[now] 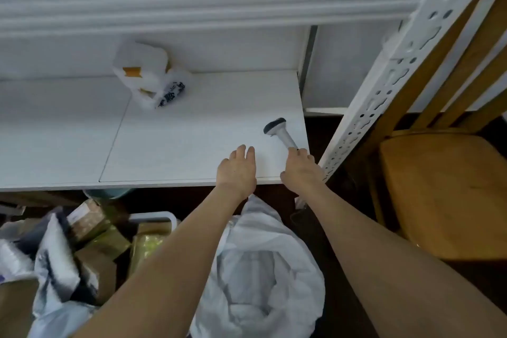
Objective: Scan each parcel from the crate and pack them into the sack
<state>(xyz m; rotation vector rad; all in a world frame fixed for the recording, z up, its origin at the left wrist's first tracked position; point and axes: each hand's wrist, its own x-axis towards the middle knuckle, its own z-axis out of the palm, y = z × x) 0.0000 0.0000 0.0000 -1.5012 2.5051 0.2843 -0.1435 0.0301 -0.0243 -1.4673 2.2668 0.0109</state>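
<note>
A white barcode scanner [279, 133] with a dark head lies on the white shelf board [192, 132] near its right edge. My right hand [300, 169] is at the scanner's handle end, fingers curled over it. To its left, my left hand [237, 170] rests flat on the board with straight fingers and holds nothing. A white parcel bag [149, 77] with yellow tape and dark print sits at the back of the board. Below, between my arms, the white sack [263, 269] stands open. The crate [162, 217] at lower left holds several cardboard and plastic-wrapped parcels [90, 222].
A white perforated rack post [384, 85] slants down just right of the scanner. A wooden chair [439, 186] stands at the right. Another shelf [192, 3] overhangs the board from above. The floor around the sack is dark.
</note>
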